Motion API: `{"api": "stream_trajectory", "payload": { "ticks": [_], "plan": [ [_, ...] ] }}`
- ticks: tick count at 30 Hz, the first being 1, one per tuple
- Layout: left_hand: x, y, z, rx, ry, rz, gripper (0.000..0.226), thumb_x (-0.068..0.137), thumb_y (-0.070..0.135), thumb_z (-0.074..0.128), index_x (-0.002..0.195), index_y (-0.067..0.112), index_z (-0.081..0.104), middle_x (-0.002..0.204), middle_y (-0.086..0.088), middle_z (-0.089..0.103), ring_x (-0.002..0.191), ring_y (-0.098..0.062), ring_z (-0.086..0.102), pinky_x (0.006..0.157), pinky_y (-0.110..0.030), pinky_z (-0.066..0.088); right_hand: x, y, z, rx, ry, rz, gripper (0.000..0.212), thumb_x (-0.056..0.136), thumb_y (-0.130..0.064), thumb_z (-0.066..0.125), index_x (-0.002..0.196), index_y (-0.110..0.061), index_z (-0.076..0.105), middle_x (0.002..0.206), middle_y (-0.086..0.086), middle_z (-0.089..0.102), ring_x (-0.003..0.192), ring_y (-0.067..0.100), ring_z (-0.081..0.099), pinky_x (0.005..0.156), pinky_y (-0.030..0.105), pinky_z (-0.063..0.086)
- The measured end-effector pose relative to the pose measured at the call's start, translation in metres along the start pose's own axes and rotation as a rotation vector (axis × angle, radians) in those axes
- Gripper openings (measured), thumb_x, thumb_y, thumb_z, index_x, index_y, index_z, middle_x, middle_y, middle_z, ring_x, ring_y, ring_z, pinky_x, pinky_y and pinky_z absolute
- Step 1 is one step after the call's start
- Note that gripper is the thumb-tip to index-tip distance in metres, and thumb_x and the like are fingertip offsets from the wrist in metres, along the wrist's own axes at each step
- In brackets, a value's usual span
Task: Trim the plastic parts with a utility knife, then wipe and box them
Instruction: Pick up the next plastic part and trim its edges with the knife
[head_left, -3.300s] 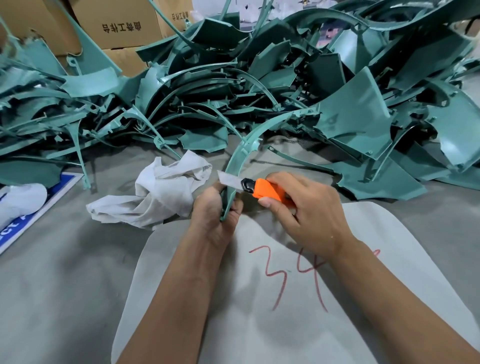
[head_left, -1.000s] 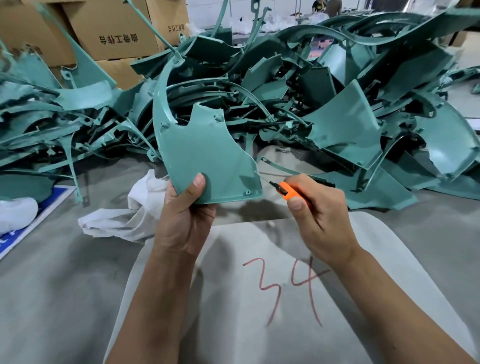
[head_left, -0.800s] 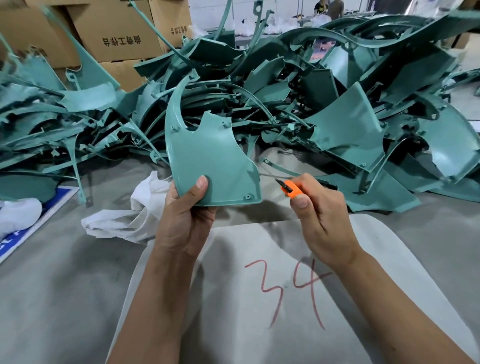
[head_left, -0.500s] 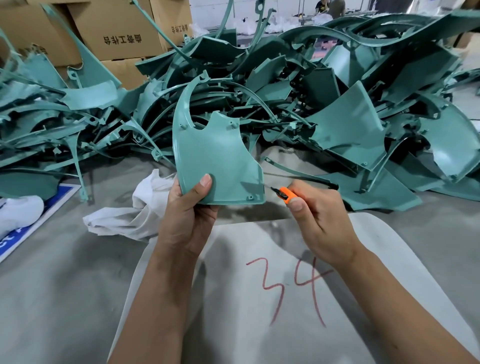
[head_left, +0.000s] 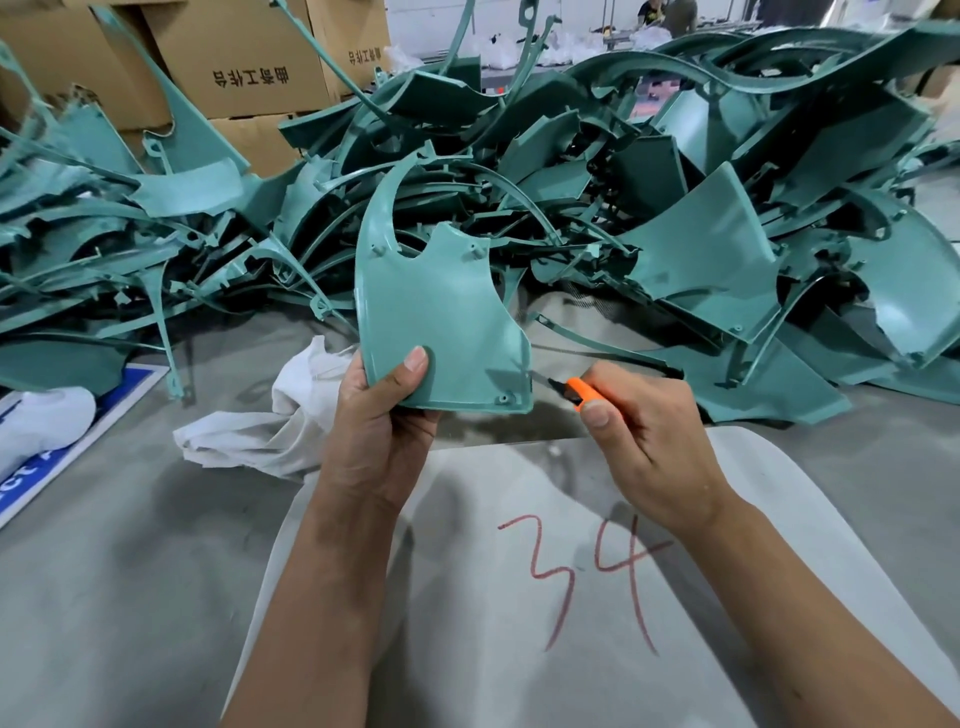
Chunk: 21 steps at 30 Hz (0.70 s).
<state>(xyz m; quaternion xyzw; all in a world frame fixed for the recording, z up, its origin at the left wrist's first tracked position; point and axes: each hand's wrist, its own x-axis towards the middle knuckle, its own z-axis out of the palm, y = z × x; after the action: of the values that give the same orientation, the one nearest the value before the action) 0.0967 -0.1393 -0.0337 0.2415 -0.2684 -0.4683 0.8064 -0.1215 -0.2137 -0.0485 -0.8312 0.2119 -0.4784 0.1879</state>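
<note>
Teal curved plastic panel (head_left: 441, 317), pinched by the left hand (head_left: 382, 415); the right hand (head_left: 644, 441) clenches an orange utility knife (head_left: 579, 391) at its corner (trimming under way; wiping and boxing seemingly remain).

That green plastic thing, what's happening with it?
A person is trimming it. The left hand holds the green plastic part upright by its bottom edge, and the right hand brings an orange utility knife to its lower right corner. A white cloth lies beside a big pile of green parts.
</note>
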Motion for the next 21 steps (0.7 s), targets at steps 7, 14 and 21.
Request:
{"api": "stream_trajectory", "payload": {
  "ticks": [7,14,21],
  "plan": [
    [0.0021,0.0053,-0.002,-0.066,0.019,0.051,0.043,0.089,-0.003,0.055,0.13,0.008,0.06,0.121,-0.006,0.073,0.11,-0.018,0.072,0.082,-0.028,0.061,-0.0004,-0.0027,0.0004,0.009,-0.027,-0.021,0.04,0.106,-0.065,0.032,0.077,-0.039,0.04,0.062,-0.019,0.037,0.054,0.007,0.042,0.051,0.029,0.029],
    [0.001,0.0031,-0.0002,-0.065,0.057,0.033,0.043,0.086,-0.003,0.059,0.128,0.008,0.061,0.119,-0.006,0.075,0.108,-0.019,0.073,0.081,-0.028,0.061,0.0006,-0.0028,0.0003,-0.028,-0.025,-0.007,0.038,0.107,-0.064,0.033,0.08,-0.038,0.04,0.063,-0.019,0.038,0.055,0.007,0.042,0.052,0.027,0.029],
    [0.0014,0.0053,-0.0035,-0.017,0.036,0.048,0.043,0.088,-0.003,0.057,0.13,0.007,0.059,0.119,-0.006,0.074,0.109,-0.019,0.072,0.082,-0.029,0.061,-0.0013,-0.0018,0.0027,0.026,0.026,-0.002,0.047,0.108,-0.06,0.034,0.074,-0.029,0.042,0.061,-0.014,0.035,0.054,0.008,0.04,0.054,0.023,0.026]
  ]
}}
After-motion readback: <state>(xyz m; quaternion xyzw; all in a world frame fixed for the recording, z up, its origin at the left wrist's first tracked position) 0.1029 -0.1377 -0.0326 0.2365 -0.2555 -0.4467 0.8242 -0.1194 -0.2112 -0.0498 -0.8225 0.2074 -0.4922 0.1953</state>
